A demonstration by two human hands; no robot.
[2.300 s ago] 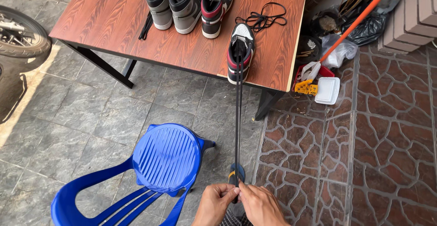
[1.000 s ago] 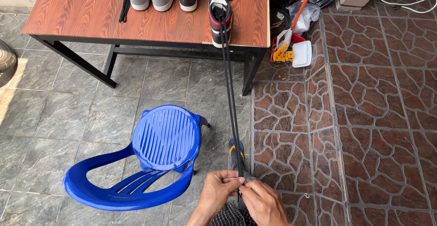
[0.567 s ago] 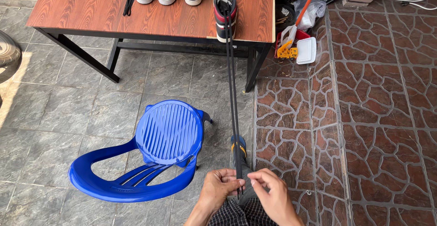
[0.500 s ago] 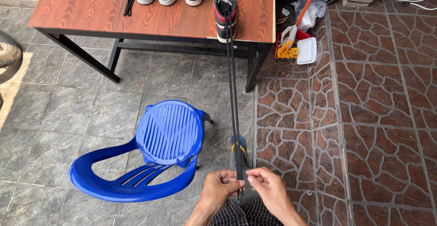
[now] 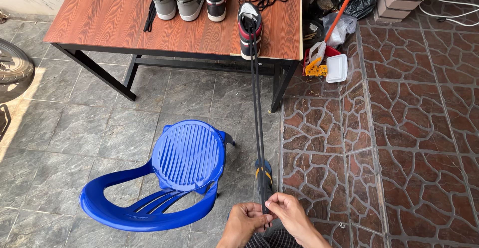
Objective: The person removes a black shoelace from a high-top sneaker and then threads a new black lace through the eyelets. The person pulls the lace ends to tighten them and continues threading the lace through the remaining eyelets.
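The right hand (image 5: 287, 210) has closed in beside the left hand (image 5: 247, 218).

Both hands pinch black laces: left hand (image 5: 245, 221), right hand (image 5: 286, 210). Laces (image 5: 256, 108) run taut to shoe (image 5: 249, 28) at desk (image 5: 110, 23) edge. Blue chair (image 5: 169, 178) just left.

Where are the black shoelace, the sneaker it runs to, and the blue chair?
black shoelace (image 5: 256, 123), head view, middle of the taut stretch.
sneaker (image 5: 249, 23), head view, on its tongue.
blue chair (image 5: 187, 154), head view, centre of the ribbed seat.
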